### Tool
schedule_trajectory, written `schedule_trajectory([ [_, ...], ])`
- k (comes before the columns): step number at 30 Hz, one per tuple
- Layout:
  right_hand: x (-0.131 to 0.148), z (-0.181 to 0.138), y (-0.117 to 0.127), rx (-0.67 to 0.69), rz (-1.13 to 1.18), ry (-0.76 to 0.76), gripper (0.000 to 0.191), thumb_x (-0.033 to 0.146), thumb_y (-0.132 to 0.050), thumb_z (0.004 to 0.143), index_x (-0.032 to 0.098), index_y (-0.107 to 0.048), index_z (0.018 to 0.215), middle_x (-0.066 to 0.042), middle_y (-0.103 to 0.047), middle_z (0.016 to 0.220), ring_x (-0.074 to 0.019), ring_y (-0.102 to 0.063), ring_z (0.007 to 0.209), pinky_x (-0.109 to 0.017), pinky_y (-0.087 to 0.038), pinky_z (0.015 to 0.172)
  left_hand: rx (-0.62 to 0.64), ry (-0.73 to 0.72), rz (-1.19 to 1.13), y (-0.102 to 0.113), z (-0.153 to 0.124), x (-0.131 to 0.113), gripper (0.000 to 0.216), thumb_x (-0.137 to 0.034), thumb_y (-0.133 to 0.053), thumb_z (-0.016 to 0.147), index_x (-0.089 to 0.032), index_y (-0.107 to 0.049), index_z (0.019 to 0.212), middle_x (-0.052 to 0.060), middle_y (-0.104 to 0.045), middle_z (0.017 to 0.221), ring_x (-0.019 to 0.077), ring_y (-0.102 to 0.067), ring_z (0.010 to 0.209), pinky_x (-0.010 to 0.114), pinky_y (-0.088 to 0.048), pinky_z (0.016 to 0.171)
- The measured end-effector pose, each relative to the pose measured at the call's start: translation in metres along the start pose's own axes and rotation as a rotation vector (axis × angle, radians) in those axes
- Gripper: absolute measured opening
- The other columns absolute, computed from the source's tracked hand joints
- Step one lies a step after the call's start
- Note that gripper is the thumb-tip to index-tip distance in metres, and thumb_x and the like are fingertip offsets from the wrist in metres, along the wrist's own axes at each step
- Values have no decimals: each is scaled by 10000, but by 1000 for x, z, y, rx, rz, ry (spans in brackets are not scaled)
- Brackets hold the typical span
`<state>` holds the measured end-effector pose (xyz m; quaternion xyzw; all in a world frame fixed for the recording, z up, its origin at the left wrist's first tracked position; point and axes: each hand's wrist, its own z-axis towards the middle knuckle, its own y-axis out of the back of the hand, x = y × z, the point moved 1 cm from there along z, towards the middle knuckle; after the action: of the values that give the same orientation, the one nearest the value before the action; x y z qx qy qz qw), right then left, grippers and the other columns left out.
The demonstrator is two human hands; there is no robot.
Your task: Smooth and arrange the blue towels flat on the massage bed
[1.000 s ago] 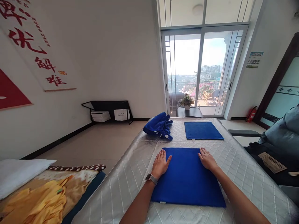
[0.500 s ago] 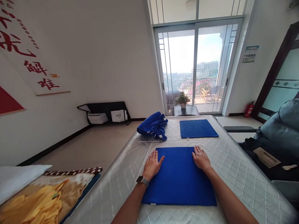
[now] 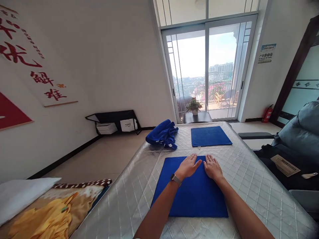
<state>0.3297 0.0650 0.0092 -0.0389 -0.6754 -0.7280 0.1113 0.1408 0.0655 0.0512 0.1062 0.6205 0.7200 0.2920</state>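
Note:
A blue towel (image 3: 199, 199) lies flat and square on the pale quilted bed cover in front of me. My left hand (image 3: 188, 167) rests on its upper middle, fingers stretched out and thumb apart, with a watch on the wrist. Beside it, my right hand (image 3: 213, 166) lies flat over the towel's upper right edge, fingers straight. Neither hand grips anything. Farther back lies a second blue towel (image 3: 211, 136), spread flat. To its left sits a crumpled heap of blue cloths (image 3: 161, 134) with small white tags. My forearms cover parts of the near towel.
The quilted cover (image 3: 127, 196) spans the bed. At the lower left are a white pillow (image 3: 25, 196) and yellow clothing (image 3: 47, 219). A dark armchair (image 3: 299, 132) stands at the right. Beyond the bed, a potted plant (image 3: 194, 105) sits before the sliding glass door.
My left hand has moved right, from the towel's left edge to its upper middle, close to my right hand. My right hand has stayed almost in place. The view has shifted slightly.

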Motion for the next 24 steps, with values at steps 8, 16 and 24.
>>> schedule_trajectory([
  [8,-7,-2,-5,3,-67,87,645,273,-344,954,98,-271,1571,-122,-257,1627,-238,-187,1515,-405,-153,1226,-50,-29,-179,-57,45,-61,667,-489,-64,1054,-126,-367,1525,135,-417,1561,201,-337,1469,417,-306,1199],
  [16,1,0,4,11,-2,1,634,366,-214,1006,80,-264,1569,-108,-250,1631,-210,-161,1521,-405,-125,1225,7,85,-42,-34,2,4,736,-639,-121,1012,-184,-361,1539,86,-380,1588,216,-282,1493,430,-224,1231],
  [24,2,0,4,22,2,-5,644,391,-191,1009,88,-248,1574,-86,-222,1643,-192,-136,1525,-392,-95,1226,24,256,47,-2,-51,89,768,-652,-117,1006,-155,-349,1545,91,-351,1599,223,-253,1503,420,-190,1237],
])
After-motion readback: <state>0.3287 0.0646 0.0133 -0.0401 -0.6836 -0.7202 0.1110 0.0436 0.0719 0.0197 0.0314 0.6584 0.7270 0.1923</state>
